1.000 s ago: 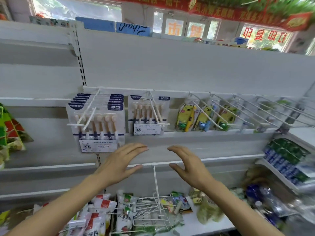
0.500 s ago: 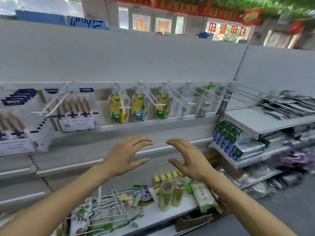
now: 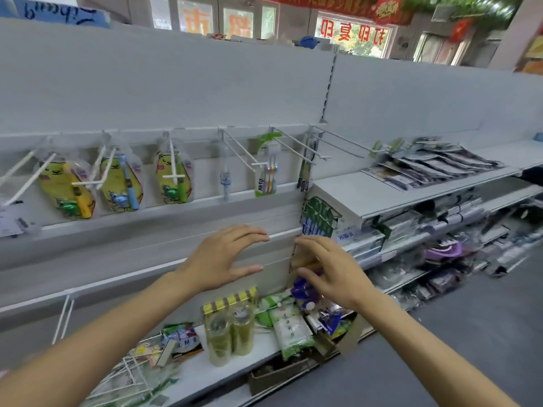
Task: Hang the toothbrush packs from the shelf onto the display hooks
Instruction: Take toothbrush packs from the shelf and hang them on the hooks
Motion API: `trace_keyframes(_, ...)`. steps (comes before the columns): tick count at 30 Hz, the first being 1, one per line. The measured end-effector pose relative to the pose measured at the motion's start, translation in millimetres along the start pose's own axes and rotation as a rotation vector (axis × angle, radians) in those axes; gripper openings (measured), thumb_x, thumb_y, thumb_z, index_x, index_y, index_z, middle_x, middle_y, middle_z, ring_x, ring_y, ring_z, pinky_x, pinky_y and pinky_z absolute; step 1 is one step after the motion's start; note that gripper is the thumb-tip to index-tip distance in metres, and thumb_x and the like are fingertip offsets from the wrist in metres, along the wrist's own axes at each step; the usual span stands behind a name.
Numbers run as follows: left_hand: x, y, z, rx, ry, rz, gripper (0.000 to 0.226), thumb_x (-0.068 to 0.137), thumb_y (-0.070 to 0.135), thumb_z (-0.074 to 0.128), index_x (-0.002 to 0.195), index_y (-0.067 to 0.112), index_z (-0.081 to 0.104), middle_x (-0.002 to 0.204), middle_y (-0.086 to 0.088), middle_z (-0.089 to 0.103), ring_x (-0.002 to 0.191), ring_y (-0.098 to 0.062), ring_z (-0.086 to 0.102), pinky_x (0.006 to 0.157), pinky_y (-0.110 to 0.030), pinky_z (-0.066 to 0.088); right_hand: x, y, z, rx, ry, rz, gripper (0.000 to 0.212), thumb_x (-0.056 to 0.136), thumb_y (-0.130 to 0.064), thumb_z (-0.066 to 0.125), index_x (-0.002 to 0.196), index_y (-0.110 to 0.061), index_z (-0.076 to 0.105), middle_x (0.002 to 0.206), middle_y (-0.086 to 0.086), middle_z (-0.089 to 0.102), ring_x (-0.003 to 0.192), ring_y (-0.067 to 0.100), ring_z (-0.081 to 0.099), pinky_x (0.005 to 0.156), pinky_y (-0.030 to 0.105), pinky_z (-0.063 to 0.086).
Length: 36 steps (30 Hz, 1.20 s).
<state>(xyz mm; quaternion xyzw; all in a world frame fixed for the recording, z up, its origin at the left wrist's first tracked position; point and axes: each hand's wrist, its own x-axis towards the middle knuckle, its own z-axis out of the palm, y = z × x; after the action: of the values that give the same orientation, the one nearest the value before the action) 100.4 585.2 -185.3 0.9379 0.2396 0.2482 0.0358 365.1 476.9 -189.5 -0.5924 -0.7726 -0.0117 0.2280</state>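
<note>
The head view looks down at a white store shelf wall. Both hands are held out in front, palms down, with nothing in them. The left hand (image 3: 223,257) has its grip wide, fingers spread and a little bent. The right hand (image 3: 329,271) is the same, wide and empty, and its fingertips come near the left hand's fingertips but do not touch.

Above the hands runs a row of white display hooks (image 3: 244,152) that stick out from a rail. Three yellow toothbrush packs (image 3: 117,183) hang side by side on hooks at the left. Next to them hangs a clear pack with a blue brush (image 3: 225,171). Then comes a green and white toothbrush pack (image 3: 266,171) with colored brushes inside. A dark pack (image 3: 305,168) hangs at the edge of the panel.

To the right, flat dark toothbrush packs (image 3: 435,164) lie in a row on the upper shelf (image 3: 358,195).

Below the hands, the bottom shelf (image 3: 205,374) holds two clear bottles (image 3: 232,333), a green and white bag (image 3: 291,330), and loose white hooks (image 3: 132,374) in a pile.
</note>
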Motion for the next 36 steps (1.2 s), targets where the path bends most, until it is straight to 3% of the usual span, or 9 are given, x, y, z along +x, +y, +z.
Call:
trace_keyframes(5,73,-2,48,-0.011,-0.015,0.027,0.054,0.09,0.063,0.055,0.137,0.035,0.051,0.14,0.017,0.053,0.128,0.0,0.046,0.103,-0.01,0.029,8,73,-11,-0.051,0.009,0.039,0.053,0.093,-0.04,0.061,0.141,-0.021,0.048,0.142,-0.006,0.051,0.129,0.012,0.046,0.105,0.017,0.033)
trace_keyframes(7,105,-5,67,-0.013,-0.006,0.056,0.054,0.091,0.063,0.053,0.136,0.034,0.052,0.139,0.017,0.053,0.126,-0.001,0.047,0.102,-0.008,0.028,12,104,-14,-0.088,0.008,0.041,0.052,0.094,-0.042,0.059,0.141,-0.021,0.048,0.142,-0.005,0.051,0.128,0.014,0.048,0.105,0.023,0.038)
trace_keyframes(10,152,-9,95,-0.036,0.003,0.099,0.053,0.091,0.063,0.052,0.135,0.034,0.052,0.138,0.015,0.054,0.126,-0.002,0.048,0.104,-0.019,0.037,19,150,-24,-0.136,0.003,0.082,0.054,0.094,-0.042,0.059,0.143,-0.022,0.047,0.143,-0.004,0.051,0.129,0.017,0.048,0.106,0.034,0.045)
trace_keyframes(15,222,-8,137,-0.069,-0.034,0.137,0.056,0.091,0.065,0.05,0.139,0.035,0.05,0.143,0.016,0.05,0.132,-0.002,0.044,0.109,-0.032,0.043,25,220,-52,-0.198,0.021,0.113,0.054,0.095,-0.045,0.056,0.142,-0.021,0.048,0.142,-0.003,0.052,0.13,0.018,0.05,0.105,0.035,0.045)
trace_keyframes(28,384,7,229,-0.012,-0.057,0.169,0.052,0.093,0.06,0.052,0.139,0.034,0.05,0.143,0.015,0.05,0.131,-0.005,0.046,0.109,-0.028,0.039,47,418,-104,-0.247,0.013,0.122,0.055,0.094,-0.043,0.061,0.143,-0.021,0.049,0.144,-0.004,0.052,0.132,0.016,0.048,0.108,0.034,0.044)
trace_keyframes(36,490,28,302,0.068,-0.087,0.031,0.053,0.095,0.062,0.045,0.142,0.035,0.046,0.147,0.015,0.046,0.134,-0.006,0.042,0.109,-0.024,0.034,79,576,-125,-0.243,-0.078,0.166,0.058,0.096,-0.042,0.058,0.148,-0.022,0.04,0.151,-0.006,0.041,0.135,0.019,0.044,0.103,0.034,0.045)
